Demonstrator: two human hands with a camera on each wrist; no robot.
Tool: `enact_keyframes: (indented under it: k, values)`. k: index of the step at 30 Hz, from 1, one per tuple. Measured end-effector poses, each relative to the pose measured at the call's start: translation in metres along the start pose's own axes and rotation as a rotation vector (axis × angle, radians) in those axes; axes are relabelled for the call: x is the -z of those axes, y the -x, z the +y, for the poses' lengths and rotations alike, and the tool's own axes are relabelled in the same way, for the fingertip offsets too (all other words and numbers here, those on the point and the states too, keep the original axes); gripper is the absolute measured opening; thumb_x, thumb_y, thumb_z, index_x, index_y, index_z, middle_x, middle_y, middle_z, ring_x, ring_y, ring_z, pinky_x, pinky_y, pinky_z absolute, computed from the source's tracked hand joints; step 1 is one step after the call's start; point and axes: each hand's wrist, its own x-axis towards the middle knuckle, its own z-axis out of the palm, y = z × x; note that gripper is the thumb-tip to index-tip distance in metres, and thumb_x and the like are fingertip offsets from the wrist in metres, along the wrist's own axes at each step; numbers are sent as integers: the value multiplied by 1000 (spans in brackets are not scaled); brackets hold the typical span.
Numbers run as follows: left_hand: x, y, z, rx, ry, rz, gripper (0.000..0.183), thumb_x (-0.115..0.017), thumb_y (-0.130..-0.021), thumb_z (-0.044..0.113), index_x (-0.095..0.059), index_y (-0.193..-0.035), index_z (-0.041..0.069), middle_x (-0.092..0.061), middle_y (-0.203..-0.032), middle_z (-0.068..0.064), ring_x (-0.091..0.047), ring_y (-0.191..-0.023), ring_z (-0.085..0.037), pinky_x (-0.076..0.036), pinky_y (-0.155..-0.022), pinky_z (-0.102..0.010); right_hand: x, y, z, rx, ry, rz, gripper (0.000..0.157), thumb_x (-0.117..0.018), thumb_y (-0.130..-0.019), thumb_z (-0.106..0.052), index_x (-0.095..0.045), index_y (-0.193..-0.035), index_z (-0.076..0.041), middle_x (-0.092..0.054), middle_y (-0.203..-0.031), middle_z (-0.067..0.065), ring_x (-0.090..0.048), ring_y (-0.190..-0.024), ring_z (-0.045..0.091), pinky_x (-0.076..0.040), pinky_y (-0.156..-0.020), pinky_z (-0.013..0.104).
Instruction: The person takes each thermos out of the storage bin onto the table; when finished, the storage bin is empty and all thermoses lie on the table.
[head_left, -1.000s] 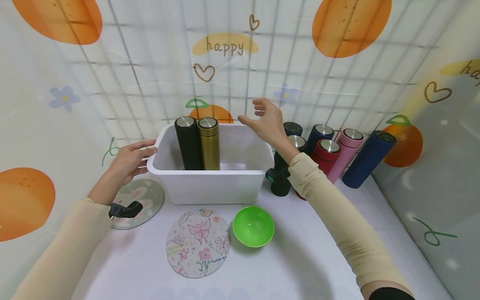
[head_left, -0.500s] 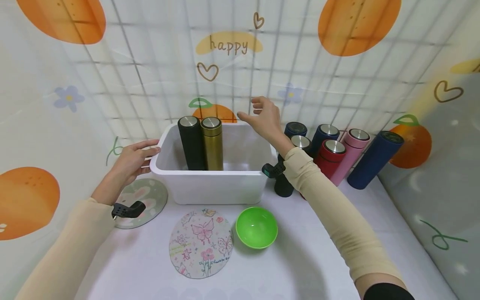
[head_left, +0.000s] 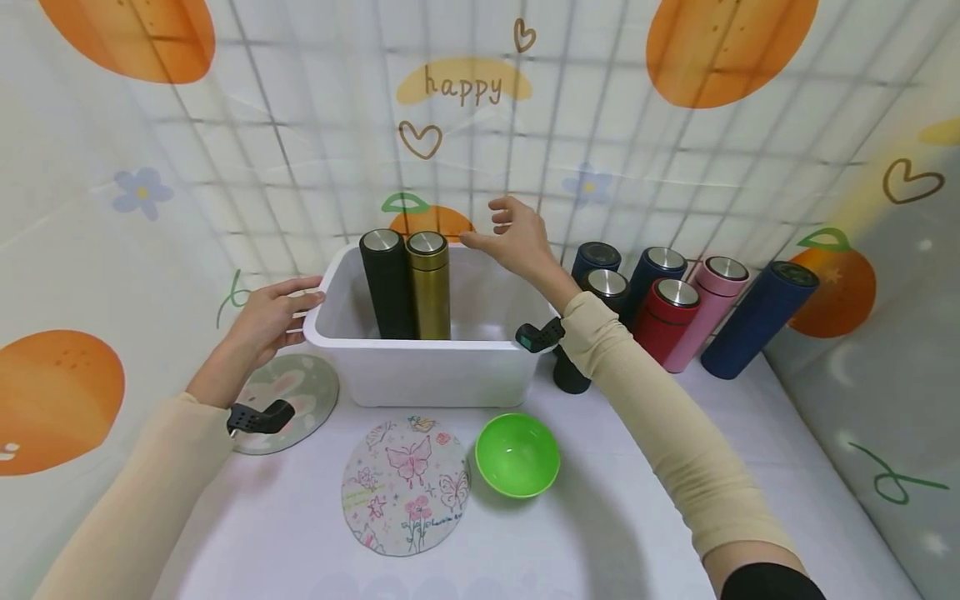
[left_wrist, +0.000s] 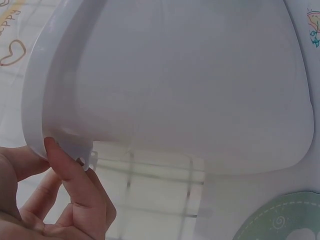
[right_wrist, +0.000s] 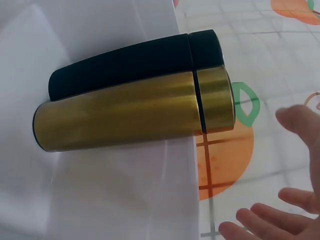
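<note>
Two thermos flasks, a black one (head_left: 386,287) and a gold one (head_left: 430,292), stand side by side in a white plastic bin (head_left: 420,372), leaning slightly on its back wall. My left hand (head_left: 273,321) pinches the bin's left rim; the left wrist view shows a thumb and finger on either side of that edge (left_wrist: 36,107). Above the bin's right half hovers my right hand (head_left: 517,242), thumb and fingers spread, holding nothing. In the right wrist view it is apart from the gold flask's lid (right_wrist: 216,100).
Right of the bin stand several more flasks, among them a red one (head_left: 666,321), a pink one (head_left: 708,312) and a tilted navy one (head_left: 761,321). In front lie a butterfly-print round mat (head_left: 405,492) and a green bowl (head_left: 517,457). A rabbit-print mat (head_left: 318,396) lies left.
My right hand has shifted slightly left toward the gold flask, still spread. The left hand keeps its place on the rim. The whole head view has drifted a little.
</note>
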Motion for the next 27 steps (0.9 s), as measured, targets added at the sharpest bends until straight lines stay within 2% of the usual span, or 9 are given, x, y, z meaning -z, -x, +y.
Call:
enact_keyframes:
  k: [8, 13, 19, 27]
  values:
    - [0, 0, 0, 6, 11, -3, 61, -67, -98, 28, -43, -152, 12, -64, -111, 3, -69, -84, -13, -57, -68, -26, -13, -7, 1, 18, 24, -109, 83, -84, -79, -46, -50, -143, -7, -56, -137, 15, -53, -124, 28, -51, -93, 38]
    - [0, 0, -1, 13, 12, -5, 61, -67, -98, 29, -43, -152, 12, -64, -111, 4, -68, -83, -12, -57, -69, -26, -20, -7, -3, 42, -9, -169, 85, -86, -77, -43, -50, -144, -7, -55, -138, 17, -54, -123, 30, -52, -91, 38]
    - [0, 0, 0, 13, 22, -6, 61, -67, -98, 27, -43, -152, 12, -65, -110, 4, -68, -84, -13, -56, -68, -25, -29, -9, -8, 59, 21, -209, 86, -86, -76, -43, -50, -145, -7, -54, -140, 17, -52, -127, 28, -49, -96, 37]
    - [1, -2, -1, 16, 54, -5, 60, -68, -97, 25, -45, -151, 12, -67, -105, 5, -68, -83, -13, -56, -65, -25, -40, -16, -10, 65, 39, -258, 86, -88, -76, -39, -49, -145, -5, -55, -139, 15, -57, -120, 23, -50, -95, 34]
